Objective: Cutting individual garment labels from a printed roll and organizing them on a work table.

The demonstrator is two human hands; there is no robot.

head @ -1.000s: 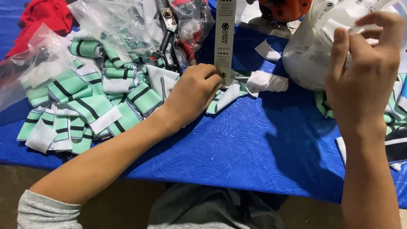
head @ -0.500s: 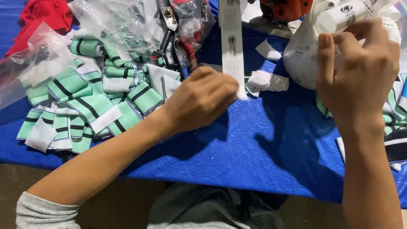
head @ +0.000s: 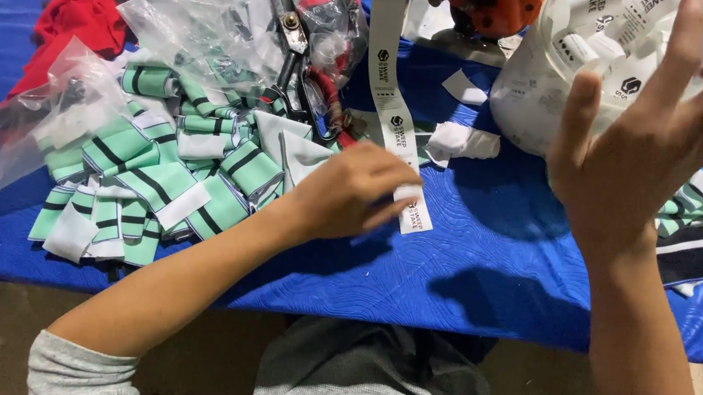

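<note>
1. One white label strip (head: 394, 107) is pinched near its lower end by the left hand (head: 352, 193), over the blue table (head: 482, 270).
2. One label roll (head: 587, 66) is touched by the right hand (head: 657, 150), fingers spread.
3. One scissors (head: 296, 55) is seen beside the green striped pieces (head: 147, 178); too many to count.

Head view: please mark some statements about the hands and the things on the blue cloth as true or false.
1. The left hand pinches a white label strip. True.
2. The right hand holds scissors. False: it is at a big roll of white label tape; the scissors lie on the clear plastic bags.
3. The green striped fabric pieces lie beside the left forearm. True.
4. The table cover is yellow. False: it is blue.
</note>
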